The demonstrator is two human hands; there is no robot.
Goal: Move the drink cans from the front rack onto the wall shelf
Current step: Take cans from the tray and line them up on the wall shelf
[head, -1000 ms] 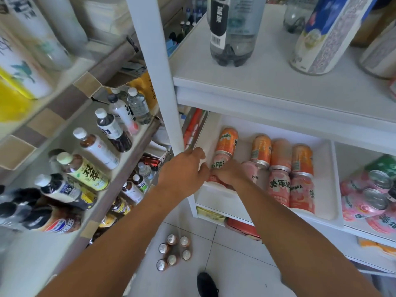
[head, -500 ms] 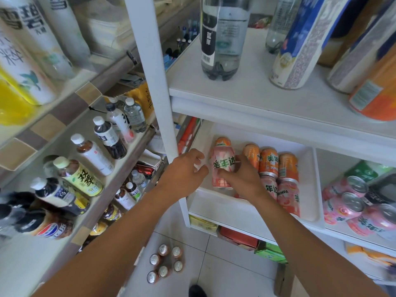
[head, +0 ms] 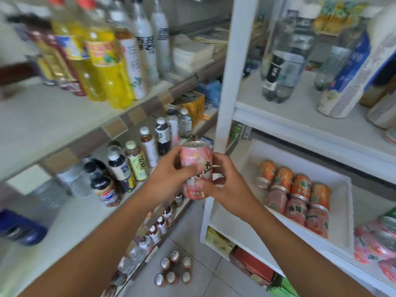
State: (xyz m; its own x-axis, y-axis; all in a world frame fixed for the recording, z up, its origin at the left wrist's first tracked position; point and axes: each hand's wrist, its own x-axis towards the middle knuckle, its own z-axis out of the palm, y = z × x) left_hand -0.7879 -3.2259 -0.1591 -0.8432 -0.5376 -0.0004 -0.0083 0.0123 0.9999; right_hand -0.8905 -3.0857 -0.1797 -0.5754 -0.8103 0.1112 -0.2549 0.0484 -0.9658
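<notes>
Both hands were on it: the pink aluminium drink can with a peach print stood upright in mid-air, clear of both shelving units, the left hand wrapped round its left side and the right hand curled round its right side and lower front. Right of the right hand and a little lower, the white plastic tray on the front rack held the remaining orange and pink cans lying on their sides. Left of the left hand ran the pale wall shelf with a brown tiled edge, its row of small capped bottles just beyond the left knuckles. Below the hands, six can tops sat on the tiled floor.
</notes>
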